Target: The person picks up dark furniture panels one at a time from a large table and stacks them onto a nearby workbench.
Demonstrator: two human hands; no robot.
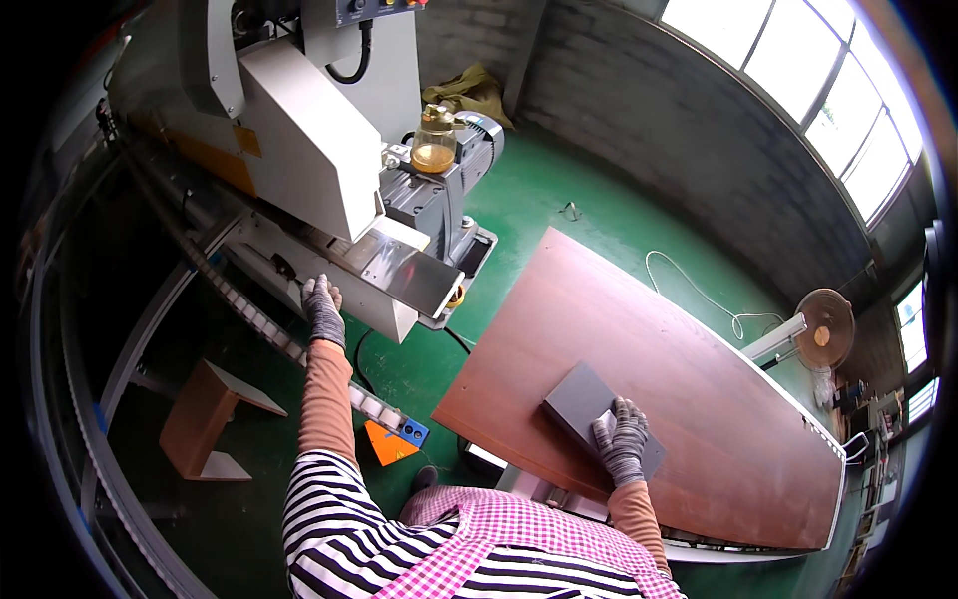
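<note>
My left hand (321, 301), in a grey knit glove, is at the front side of a large white-grey machine (317, 140). Its fingers are curled against the machine's edge; what they close on, if anything, is too small to make out. In the same kind of glove, my right hand (623, 439) grips the edge of a dark grey rectangular board (581, 397). That board lies flat, at a slant, on a reddish-brown tabletop (718, 419). A shiny metal plate (419, 275) juts from the machine, just beyond my left hand.
A motor (481, 145) with a clear jar of amber liquid (433, 145) stands behind the machine. A white segmented track (261, 321) runs below left, ending near an orange bracket (389, 444). Bent brown panels (205, 419) lie at left. A round fan (824, 331) stands at far right.
</note>
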